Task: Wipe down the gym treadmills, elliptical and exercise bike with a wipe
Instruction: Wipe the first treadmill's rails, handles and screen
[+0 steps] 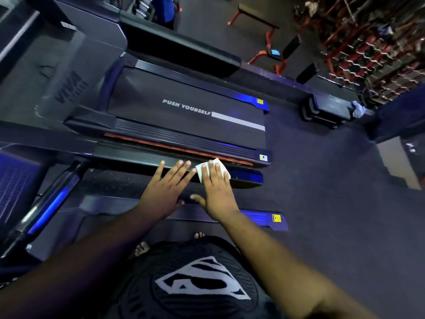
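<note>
Both hands flat on a treadmill handrail (142,161).
Right hand (215,189), fingers straight, presses a white wipe (212,169) on the rail; left hand (166,186), empty and open, lies at its 9 o'clock.

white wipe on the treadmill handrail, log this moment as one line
step: wiping | right hand: flat, presses white paper wipe on black treadmill handrail | left hand: flat on handrail, no wipe
</note>
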Tool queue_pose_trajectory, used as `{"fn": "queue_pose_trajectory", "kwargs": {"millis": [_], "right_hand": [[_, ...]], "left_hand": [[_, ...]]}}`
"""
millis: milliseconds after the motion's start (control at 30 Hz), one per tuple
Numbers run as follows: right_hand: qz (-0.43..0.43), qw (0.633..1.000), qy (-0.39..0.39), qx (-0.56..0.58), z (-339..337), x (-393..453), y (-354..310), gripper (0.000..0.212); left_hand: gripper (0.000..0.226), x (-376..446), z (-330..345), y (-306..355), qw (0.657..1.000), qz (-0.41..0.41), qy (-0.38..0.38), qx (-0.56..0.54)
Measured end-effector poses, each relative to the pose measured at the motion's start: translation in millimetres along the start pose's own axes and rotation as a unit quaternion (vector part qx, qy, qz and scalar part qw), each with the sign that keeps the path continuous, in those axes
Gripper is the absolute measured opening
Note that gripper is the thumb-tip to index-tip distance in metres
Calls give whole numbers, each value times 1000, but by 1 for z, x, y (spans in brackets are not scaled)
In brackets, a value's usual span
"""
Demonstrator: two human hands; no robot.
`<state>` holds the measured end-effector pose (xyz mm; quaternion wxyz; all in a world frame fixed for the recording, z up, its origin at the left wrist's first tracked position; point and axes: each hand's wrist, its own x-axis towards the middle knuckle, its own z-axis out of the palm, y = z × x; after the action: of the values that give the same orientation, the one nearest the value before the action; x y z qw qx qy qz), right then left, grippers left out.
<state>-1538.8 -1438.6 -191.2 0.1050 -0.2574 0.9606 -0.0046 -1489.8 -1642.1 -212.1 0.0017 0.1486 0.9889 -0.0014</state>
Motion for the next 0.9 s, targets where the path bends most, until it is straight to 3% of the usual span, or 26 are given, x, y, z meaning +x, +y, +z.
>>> {"fn": "queue_pose_trajectory", "kwargs": {"millis": [133,267,433,500,600,667,767,900], "right_hand": [[44,997,56,-33,1,-24,56,96],[132,990,29,-40,4,-25,51,102],[-43,999,-9,3,-5,24,-58,102],[-81,997,-18,-6,-11,36,-71,98],[-90,996,22,-14,-10,35,-41,94],[-49,997,46,-26,-7,24,-15,94],[-8,999,29,-38,-2,22,-22,93],[-118,992,4,-39,-8,52,-86,87]], "left_hand": [[117,-14,1,-20,1000,-28,-2,-5],[117,-27,3,-34,999,-53,3,-10],[122,-40,3,-48,996,-81,-1,-21],[120,-46,0,-57,995,-100,-9,-23],[118,-56,-1,-75,992,-125,-25,-23],[117,-61,0,-84,990,-135,-32,-22],[117,-65,0,-91,991,-131,-29,-18],[118,-67,-2,-99,990,-140,-15,-15]]}}
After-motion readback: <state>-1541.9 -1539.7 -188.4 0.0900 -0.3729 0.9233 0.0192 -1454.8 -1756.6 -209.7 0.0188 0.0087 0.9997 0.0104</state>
